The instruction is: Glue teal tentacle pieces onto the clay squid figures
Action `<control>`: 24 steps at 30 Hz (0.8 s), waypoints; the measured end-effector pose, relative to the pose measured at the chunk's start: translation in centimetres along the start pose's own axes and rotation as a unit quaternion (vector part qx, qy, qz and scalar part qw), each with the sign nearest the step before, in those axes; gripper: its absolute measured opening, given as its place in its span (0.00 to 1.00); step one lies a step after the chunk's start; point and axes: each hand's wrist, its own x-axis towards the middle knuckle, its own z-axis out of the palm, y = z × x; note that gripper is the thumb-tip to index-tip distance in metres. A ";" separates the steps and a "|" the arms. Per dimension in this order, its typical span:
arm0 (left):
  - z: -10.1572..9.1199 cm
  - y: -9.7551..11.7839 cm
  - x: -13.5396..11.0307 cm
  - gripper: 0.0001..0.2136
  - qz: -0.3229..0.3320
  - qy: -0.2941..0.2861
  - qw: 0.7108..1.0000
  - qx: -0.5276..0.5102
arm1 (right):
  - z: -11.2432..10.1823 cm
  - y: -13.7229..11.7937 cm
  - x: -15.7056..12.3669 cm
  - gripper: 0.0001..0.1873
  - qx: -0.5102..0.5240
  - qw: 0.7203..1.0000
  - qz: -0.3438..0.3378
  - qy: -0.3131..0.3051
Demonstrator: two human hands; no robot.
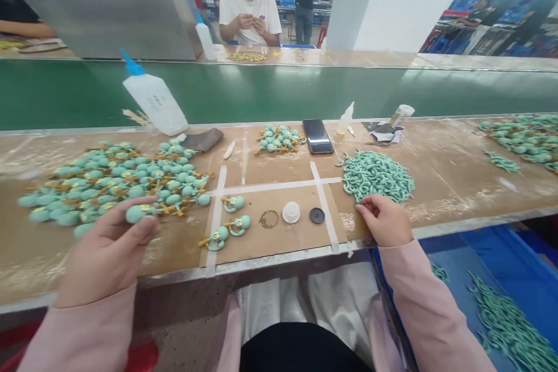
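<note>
Teal blob with mustard-yellow legs [138, 213] is pinched between the thumb and fingers of the left hand [107, 253], just off the edge of a big heap of matching figures [108, 183] on the brown workbench [444, 186]. Right hand [383, 221] is loosely curled, nothing in it, fingertips [364, 203] right by a pile of teal curly strips [377, 175]. Between the hands, inside a white tape square [274, 186], sit a white cap [290, 212] and a black disc [317, 215].

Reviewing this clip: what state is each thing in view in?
Left hand, pinching a teal moulded figure
Right hand, open, resting on the brown worktop
Heap of teal curved strips, loose
Black smartphone, flat, screen up
White squeeze bottle with blue nozzle, tilted
</note>
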 end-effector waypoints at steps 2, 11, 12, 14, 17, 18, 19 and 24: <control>1.3 0.9 -1.1 0.11 -0.015 0.019 1.000 0.005 | 0.2 -0.3 -0.1 0.16 -0.001 1.000 0.004 -0.012; 3.3 1.6 -4.5 0.19 -0.007 -0.076 0.995 -0.070 | 0.5 3.1 1.1 0.14 0.027 0.989 -0.008 -0.145; 3.4 1.6 -4.6 0.18 -0.005 -0.087 0.993 -0.075 | 0.5 3.5 1.4 0.13 0.031 0.985 -0.015 -0.168; 3.7 1.6 -4.8 0.16 -0.001 -0.112 0.990 -0.089 | 0.5 3.8 1.7 0.12 0.037 0.980 -0.047 -0.189; 4.4 1.7 -5.1 0.11 -0.004 -0.144 0.983 -0.113 | 0.7 3.3 1.6 0.10 0.032 0.981 -0.152 -0.115; 4.7 1.8 -5.1 0.11 -0.005 -0.151 0.981 -0.119 | 0.8 3.0 1.4 0.09 0.018 0.979 -0.186 -0.077; 4.9 1.8 -5.3 0.11 -0.007 -0.157 0.980 -0.123 | 0.9 2.7 1.1 0.08 -0.001 0.976 -0.214 -0.041; 5.2 1.4 -5.9 0.18 -0.006 -0.185 0.973 -0.137 | 1.5 2.0 0.0 0.06 -0.051 0.955 -0.292 0.000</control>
